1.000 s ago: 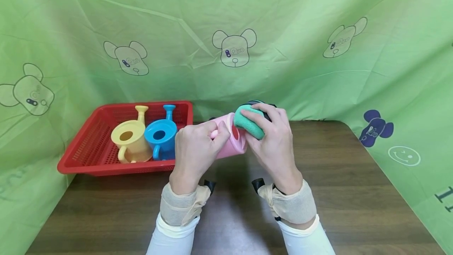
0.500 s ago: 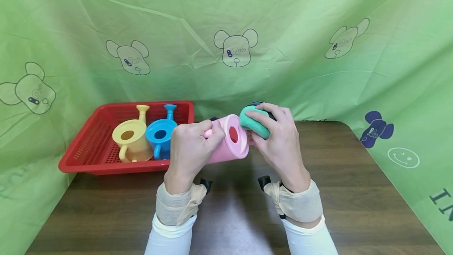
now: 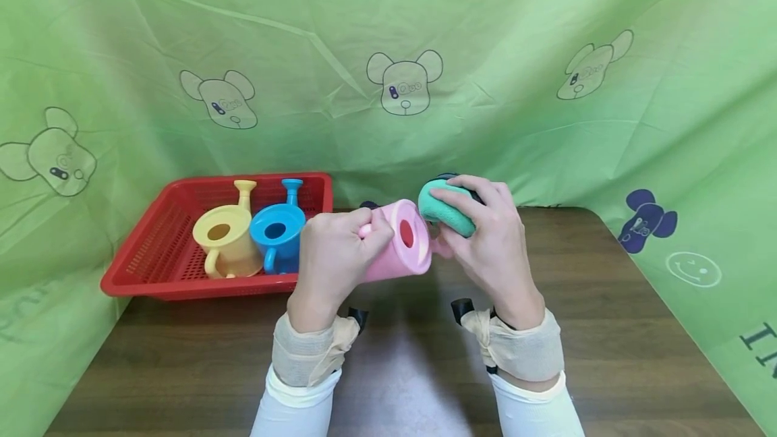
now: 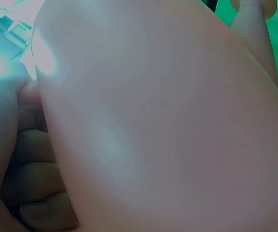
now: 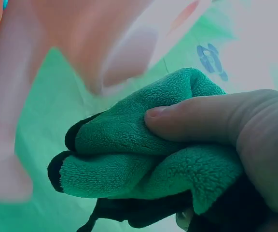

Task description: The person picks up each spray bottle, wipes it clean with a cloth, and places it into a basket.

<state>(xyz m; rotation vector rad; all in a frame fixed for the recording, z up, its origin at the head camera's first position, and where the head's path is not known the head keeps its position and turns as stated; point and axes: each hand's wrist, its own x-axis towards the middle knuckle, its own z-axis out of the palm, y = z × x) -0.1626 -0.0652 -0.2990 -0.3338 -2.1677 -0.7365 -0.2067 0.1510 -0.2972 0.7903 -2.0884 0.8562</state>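
Note:
A pink toy watering can (image 3: 394, 251) is held in the air by my left hand (image 3: 336, 255), whose fingers curl round its handle. The can lies tilted, its round top opening facing right and its spout (image 5: 13, 121) pointing away to the right. In the left wrist view the can's smooth body fills most of the picture. My right hand (image 3: 494, 245) grips a folded green cloth (image 3: 446, 208) with black edging, thumb pressed on its plush side in the right wrist view. The cloth is just off the can's rim, close above the spout.
A red plastic basket (image 3: 200, 288) stands at the left on the wooden table (image 3: 607, 329). Inside it are a yellow watering can (image 3: 233, 248) and a blue watering can (image 3: 282, 231). A green printed curtain (image 3: 485, 113) hangs around the back and sides.
The right hand with the cloth has moved right, away from the can's opening. The pink can has shifted slightly right and turned, so its opening and spout show more.

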